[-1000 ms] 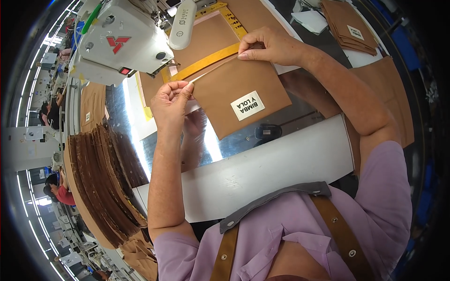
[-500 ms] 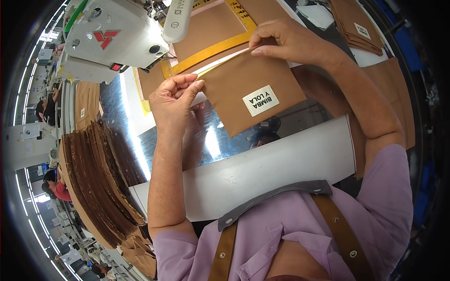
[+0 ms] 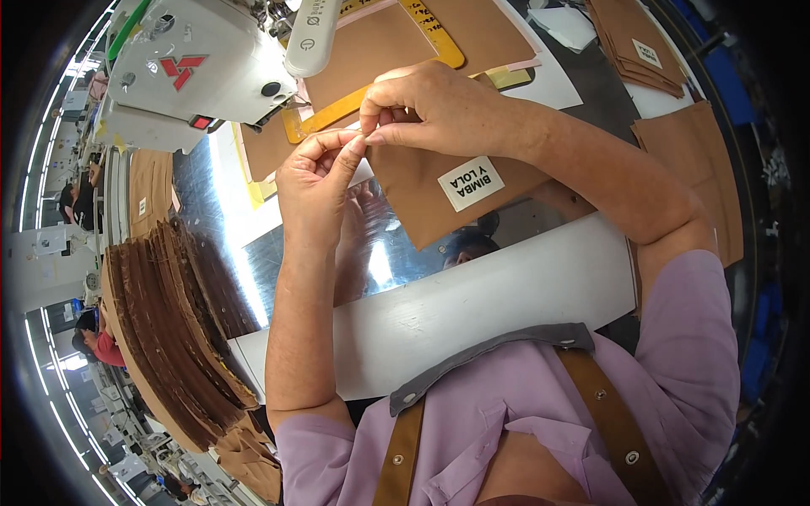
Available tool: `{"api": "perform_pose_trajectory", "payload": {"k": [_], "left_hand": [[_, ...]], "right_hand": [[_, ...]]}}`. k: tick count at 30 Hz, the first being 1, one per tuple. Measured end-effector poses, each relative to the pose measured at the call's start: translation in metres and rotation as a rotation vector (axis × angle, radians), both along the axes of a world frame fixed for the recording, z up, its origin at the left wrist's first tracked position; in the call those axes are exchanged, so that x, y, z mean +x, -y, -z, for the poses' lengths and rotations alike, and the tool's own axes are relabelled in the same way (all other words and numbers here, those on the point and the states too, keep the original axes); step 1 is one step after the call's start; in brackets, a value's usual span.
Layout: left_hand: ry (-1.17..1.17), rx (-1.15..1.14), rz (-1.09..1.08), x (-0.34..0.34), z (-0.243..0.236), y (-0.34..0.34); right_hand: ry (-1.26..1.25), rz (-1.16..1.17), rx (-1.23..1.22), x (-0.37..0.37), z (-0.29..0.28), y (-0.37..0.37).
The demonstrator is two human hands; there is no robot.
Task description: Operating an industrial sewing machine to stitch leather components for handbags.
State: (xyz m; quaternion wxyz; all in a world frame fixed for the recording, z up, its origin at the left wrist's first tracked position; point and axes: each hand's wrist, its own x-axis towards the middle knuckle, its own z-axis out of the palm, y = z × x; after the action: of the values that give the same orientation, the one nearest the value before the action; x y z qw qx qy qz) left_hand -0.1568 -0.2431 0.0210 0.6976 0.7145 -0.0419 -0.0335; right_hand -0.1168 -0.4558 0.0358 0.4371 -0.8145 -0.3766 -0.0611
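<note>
A brown leather-like panel (image 3: 413,190) with a sewn white label (image 3: 470,183) is held up over a shiny metal work surface (image 3: 371,278). At its upper left corner my left hand (image 3: 312,173) is closed in a pinch. My right hand (image 3: 426,110) reaches across the panel's top edge, and its thumb and forefinger meet the left fingertips at that same corner. Whatever small part lies between the fingertips is hidden. Just behind the hands, a yellow frame template (image 3: 333,112) lies around another brown piece (image 3: 359,63).
A white sewing machine head (image 3: 194,76) stands at the upper left. To the left is a tall stack of brown pieces (image 3: 169,329). More labelled panels (image 3: 620,42) lie at the upper right, with large brown pieces (image 3: 696,169) beside my right arm. A white board (image 3: 472,295) edges the table before me.
My right hand has slid left along the panel's top edge, from its far right corner to the corner in my left hand. The left hand has stayed nearly still.
</note>
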Motion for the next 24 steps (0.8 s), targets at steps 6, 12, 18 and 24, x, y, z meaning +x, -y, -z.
{"api": "perform_pose_trajectory", "payload": {"k": [6, 12, 18, 24], "left_hand": [[-0.029, -0.047, 0.013, 0.018, 0.007, -0.005], [-0.069, -0.083, 0.035, 0.037, 0.018, -0.043], [0.102, 0.267, -0.227, 0.093, 0.013, -0.111], [0.323, 0.330, -0.187, 0.181, 0.022, -0.089]], "right_hand": [[-0.234, -0.038, -0.018, 0.023, 0.002, -0.004], [-0.238, -0.109, -0.009, 0.064, 0.005, -0.007], [-0.165, -0.083, -0.087, 0.128, 0.007, -0.018], [-0.133, 0.029, -0.155, 0.165, 0.035, -0.060]]}}
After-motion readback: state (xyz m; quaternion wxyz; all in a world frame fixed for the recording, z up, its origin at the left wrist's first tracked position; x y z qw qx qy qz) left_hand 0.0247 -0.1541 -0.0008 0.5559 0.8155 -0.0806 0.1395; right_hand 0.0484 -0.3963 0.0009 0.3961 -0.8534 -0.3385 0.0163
